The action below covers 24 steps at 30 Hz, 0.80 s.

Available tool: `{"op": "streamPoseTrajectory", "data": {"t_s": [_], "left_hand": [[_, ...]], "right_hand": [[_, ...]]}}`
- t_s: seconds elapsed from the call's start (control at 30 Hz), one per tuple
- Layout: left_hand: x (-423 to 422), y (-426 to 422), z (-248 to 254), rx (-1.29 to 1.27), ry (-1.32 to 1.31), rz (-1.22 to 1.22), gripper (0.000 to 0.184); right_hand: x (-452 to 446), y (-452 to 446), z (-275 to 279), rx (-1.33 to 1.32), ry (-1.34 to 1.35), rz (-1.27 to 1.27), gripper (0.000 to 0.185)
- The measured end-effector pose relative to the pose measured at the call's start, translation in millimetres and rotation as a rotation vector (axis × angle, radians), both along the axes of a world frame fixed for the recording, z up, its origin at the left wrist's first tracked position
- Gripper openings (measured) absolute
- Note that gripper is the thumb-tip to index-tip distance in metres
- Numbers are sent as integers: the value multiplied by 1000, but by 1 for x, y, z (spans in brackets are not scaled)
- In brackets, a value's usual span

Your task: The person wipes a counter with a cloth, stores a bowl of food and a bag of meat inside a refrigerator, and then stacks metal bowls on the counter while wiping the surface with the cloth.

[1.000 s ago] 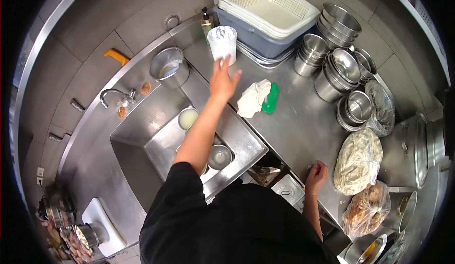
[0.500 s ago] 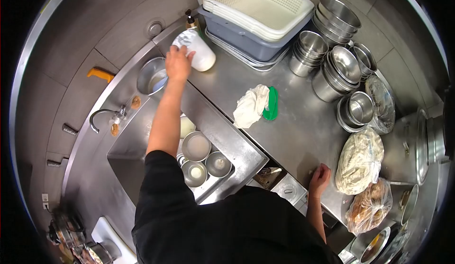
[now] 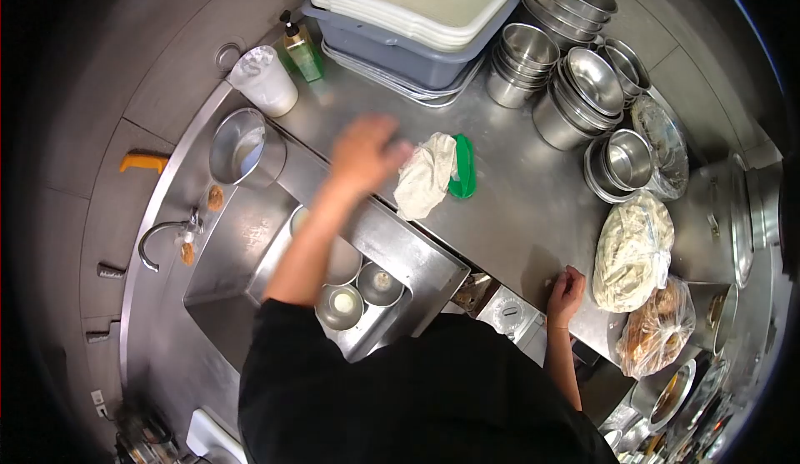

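My left hand (image 3: 364, 154), blurred by motion, is over the steel counter with its thumb apart from the fingers and nothing visible in it. Just right of it lies a crumpled off-white cloth (image 3: 426, 177), with a green plastic piece (image 3: 463, 167) against the cloth's right side. My right hand (image 3: 566, 294) rests at the counter's near edge, fingers curled, no object showing in it. Beside that hand sits a clear bag of pale, dough-like stuff (image 3: 632, 251). A white tub (image 3: 265, 82) stands at the back left, next to a soap pump bottle (image 3: 303, 50).
A steel pot (image 3: 247, 149) stands beyond the sink (image 3: 218, 274), near the faucet (image 3: 164, 232). Steel bowls (image 3: 340, 306) sit in the sink area. White baskets (image 3: 400, 18) are stacked in a grey tub (image 3: 392, 49). Steel pots (image 3: 560, 122) and a bag of brown food (image 3: 656, 326) line the right.
My left hand has left the white tub and swung right towards the cloth. The tub now stands further left, apart from the hand. My right hand stays at the counter edge.
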<state>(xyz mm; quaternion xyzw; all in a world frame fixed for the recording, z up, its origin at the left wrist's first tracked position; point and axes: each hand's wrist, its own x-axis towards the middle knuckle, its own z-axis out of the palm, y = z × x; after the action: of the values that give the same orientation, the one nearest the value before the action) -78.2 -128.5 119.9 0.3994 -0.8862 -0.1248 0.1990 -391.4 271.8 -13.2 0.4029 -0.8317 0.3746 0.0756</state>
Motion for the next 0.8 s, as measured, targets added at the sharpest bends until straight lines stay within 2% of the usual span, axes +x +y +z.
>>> {"op": "streamPoseTrajectory", "data": {"t_s": [0.03, 0.1, 0.23, 0.3, 0.33, 0.4, 0.5, 0.57, 0.63, 0.7, 0.73, 0.77, 0.8], "left_hand": [[-17, 27, -28, 112, 53, -67, 70], [-48, 67, -52, -10, 123, -19, 70], [-88, 91, -54, -87, 57, -30, 62], [-106, 88, -72, -168, 163, 34, 46], [-112, 87, -71, -191, 183, 27, 35], [-124, 86, -67, -177, 214, 49, 31], [-130, 80, -55, -159, 325, 89, 23], [-123, 66, -43, -120, 454, 175, 22], [-93, 43, -19, -92, 462, 311, 23], [-49, 6, -14, 39, 408, 502, 29], [-28, -15, -28, -68, 427, 603, 30], [-8, -34, -33, 4, 431, 747, 30], [14, -55, -42, -30, 352, 802, 31]], "right_hand": [[1, 1, -1, -16, 4, -2, 19], [9, 5, 1, -14, -22, 3, 19], [22, 3, 6, 2, -83, 18, 19], [28, -2, 7, -1, -105, 37, 18], [30, -4, 7, -14, -35, 62, 18], [31, -5, 5, -37, 36, 91, 18], [30, -4, 1, -63, -37, 49, 18], [29, -1, -2, -31, -52, 29, 18], [30, -2, -3, -38, -35, 32, 18], [28, -4, -3, -50, -12, 34, 18], [27, -3, -3, -46, -6, 37, 18], [27, -3, -4, -41, -2, 39, 18], [27, -4, -3, -43, -3, 34, 18]]}}
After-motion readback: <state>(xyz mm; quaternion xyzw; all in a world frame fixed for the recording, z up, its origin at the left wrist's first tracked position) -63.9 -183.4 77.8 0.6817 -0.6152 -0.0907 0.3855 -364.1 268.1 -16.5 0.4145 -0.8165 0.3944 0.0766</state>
